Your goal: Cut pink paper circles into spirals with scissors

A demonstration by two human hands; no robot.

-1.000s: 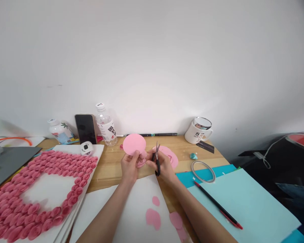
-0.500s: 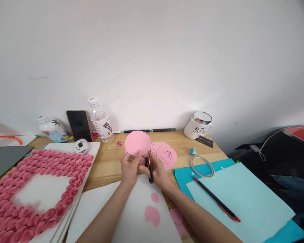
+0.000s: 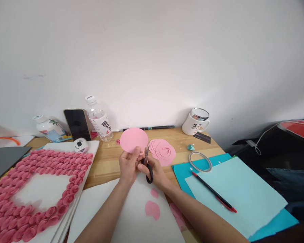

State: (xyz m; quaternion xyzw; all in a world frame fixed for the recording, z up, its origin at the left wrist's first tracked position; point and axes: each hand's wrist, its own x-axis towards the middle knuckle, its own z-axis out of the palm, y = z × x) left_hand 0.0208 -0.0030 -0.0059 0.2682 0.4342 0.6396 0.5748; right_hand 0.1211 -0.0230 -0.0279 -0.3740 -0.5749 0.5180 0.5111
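Nearest, a large white paper sheet [image 3: 131, 219] carries small, rounded pink paper scraps [image 3: 152, 210], apparently offcuts. To its left, many rolled pink paper rosettes [image 3: 68, 199] already stand in rows on a white backing, bordering a bare white middle. Just beyond the sheet, the left hand [image 3: 128, 167] pinches the near edge of a flat pink paper disc [image 3: 133, 139], raised above the table. The right hand [image 3: 156, 172] grips black-handled metal scissors [image 3: 146, 158], blades upward at the disc's near right edge. The visible face looks whole, so most of its cutting seems left; fingers hide whether a cut has begun. Just right and slightly farther, pink paper spirals [image 3: 164, 152] lie overlapping on the wood, apparently cut already.
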